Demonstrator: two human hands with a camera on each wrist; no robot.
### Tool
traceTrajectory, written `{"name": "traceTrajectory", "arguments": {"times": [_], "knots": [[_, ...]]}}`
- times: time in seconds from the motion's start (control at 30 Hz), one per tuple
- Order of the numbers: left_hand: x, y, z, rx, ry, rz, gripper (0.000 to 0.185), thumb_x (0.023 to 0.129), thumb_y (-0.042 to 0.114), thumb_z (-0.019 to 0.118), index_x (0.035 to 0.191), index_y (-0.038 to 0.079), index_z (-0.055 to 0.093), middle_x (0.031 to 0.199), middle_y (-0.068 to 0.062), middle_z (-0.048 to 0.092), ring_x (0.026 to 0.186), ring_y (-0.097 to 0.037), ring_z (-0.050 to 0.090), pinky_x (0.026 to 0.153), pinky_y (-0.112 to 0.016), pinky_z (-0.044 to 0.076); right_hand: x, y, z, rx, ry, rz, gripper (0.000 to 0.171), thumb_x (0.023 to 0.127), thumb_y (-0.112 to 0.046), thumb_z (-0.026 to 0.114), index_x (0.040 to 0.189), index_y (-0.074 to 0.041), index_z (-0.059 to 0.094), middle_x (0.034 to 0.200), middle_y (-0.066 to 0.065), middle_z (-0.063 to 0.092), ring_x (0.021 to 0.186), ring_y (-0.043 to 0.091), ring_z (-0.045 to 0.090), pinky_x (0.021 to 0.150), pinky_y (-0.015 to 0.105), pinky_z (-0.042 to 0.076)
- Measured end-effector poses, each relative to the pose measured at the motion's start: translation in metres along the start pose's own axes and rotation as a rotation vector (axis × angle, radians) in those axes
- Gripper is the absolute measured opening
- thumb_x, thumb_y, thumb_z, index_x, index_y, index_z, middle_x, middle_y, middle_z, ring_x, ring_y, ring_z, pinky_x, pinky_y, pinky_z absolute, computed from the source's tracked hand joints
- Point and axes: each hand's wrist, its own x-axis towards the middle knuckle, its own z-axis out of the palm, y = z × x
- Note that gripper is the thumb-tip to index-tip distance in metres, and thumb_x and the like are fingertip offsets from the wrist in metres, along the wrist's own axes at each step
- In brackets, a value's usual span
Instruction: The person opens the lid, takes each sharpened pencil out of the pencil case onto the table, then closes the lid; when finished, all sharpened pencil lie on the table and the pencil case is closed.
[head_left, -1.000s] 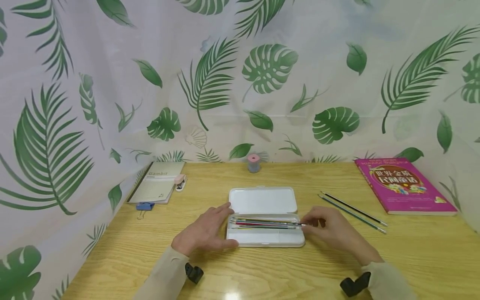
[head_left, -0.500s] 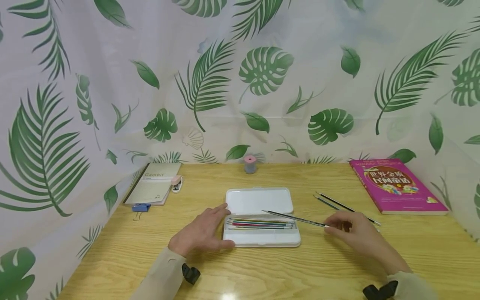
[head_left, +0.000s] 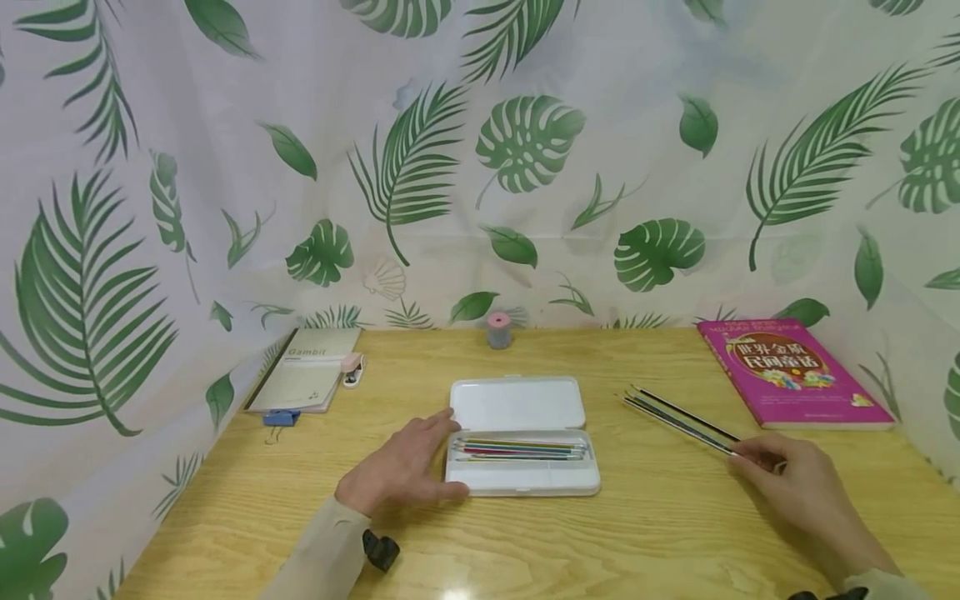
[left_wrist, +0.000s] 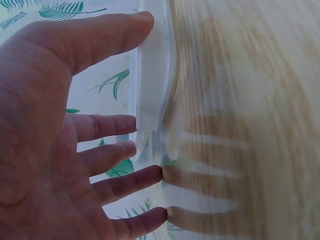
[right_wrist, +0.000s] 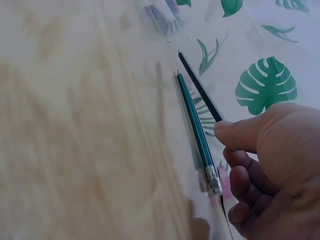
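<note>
A white pencil case (head_left: 525, 480) lies open mid-table, its lid flat behind it and several coloured pencils (head_left: 517, 449) in its tray. My left hand (head_left: 401, 471) rests open against the case's left end; in the left wrist view the thumb of that hand (left_wrist: 60, 125) lies along the case's (left_wrist: 152, 75) edge, fingers spread. To the right, three pencils (head_left: 675, 415) lie side by side on the table. My right hand (head_left: 787, 479) is at their near end, curled fingers holding one pencil's tip. The right wrist view shows this hand (right_wrist: 270, 170) beside a green pencil (right_wrist: 195, 125) and a black pencil (right_wrist: 200, 90).
A pink book (head_left: 795, 371) lies at the back right. At the back left sit a notebook (head_left: 307, 379), a small pink stapler (head_left: 352, 369) and a blue binder clip (head_left: 279, 417). A pink-topped sharpener (head_left: 498, 330) stands by the leaf-printed curtain that walls the wooden table (head_left: 600, 542).
My right hand lifted one pencil out of the case and carried it right, down beside the two pencils on the table. The left hand stayed on the case.
</note>
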Motion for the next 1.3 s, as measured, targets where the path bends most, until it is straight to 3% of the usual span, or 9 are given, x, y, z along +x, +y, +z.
{"name": "traceTrajectory", "arguments": {"times": [0.23,0.4,0.67,0.97,1.3], "knots": [[-0.001,0.001,0.0,-0.018,-0.005,-0.015,0.086,0.081,0.057,0.074,0.147,0.011,0.043,0.16,-0.012,0.03,0.139,-0.035,0.038,0.112,-0.051,0.035,-0.004,0.009,-0.003,-0.03,-0.022,0.031,0.021,0.091,-0.028,0.075,0.096,-0.008,0.077,0.083,0.0,0.068,0.067,0.003,0.049,0.057,0.022,0.042],[-0.001,-0.001,-0.001,-0.002,0.004,0.007,0.087,0.082,0.059,0.072,0.147,0.011,0.043,0.161,-0.012,0.029,0.138,-0.036,0.039,0.111,-0.052,0.036,-0.003,0.015,-0.004,-0.068,-0.049,0.003,0.02,0.089,-0.029,0.077,0.097,-0.01,0.078,0.094,0.007,0.073,0.075,-0.002,0.054,0.063,0.021,0.045],[0.0,-0.001,-0.002,0.001,0.003,0.016,0.088,0.082,0.059,0.073,0.147,0.008,0.043,0.161,-0.013,0.03,0.138,-0.038,0.039,0.111,-0.051,0.035,-0.001,0.015,-0.004,-0.109,-0.086,-0.004,0.022,0.088,-0.029,0.077,0.097,-0.009,0.078,0.097,0.01,0.074,0.085,0.021,0.063,0.066,0.026,0.046],[-0.001,0.0,-0.001,-0.005,-0.01,-0.007,0.087,0.081,0.059,0.073,0.147,0.01,0.044,0.16,-0.013,0.03,0.139,-0.036,0.038,0.112,-0.052,0.034,-0.002,0.017,-0.002,-0.104,-0.062,-0.022,0.015,0.085,-0.027,0.08,0.093,-0.014,0.079,0.094,0.006,0.074,0.075,-0.008,0.053,0.064,0.023,0.047],[0.0,-0.001,-0.001,0.012,-0.005,-0.014,0.088,0.08,0.06,0.073,0.147,0.011,0.044,0.16,-0.012,0.03,0.139,-0.034,0.039,0.112,-0.05,0.035,-0.002,0.02,0.001,-0.094,-0.041,-0.033,0.015,0.084,-0.025,0.081,0.093,-0.013,0.079,0.091,0.004,0.074,0.072,-0.009,0.053,0.062,0.022,0.046]]}}
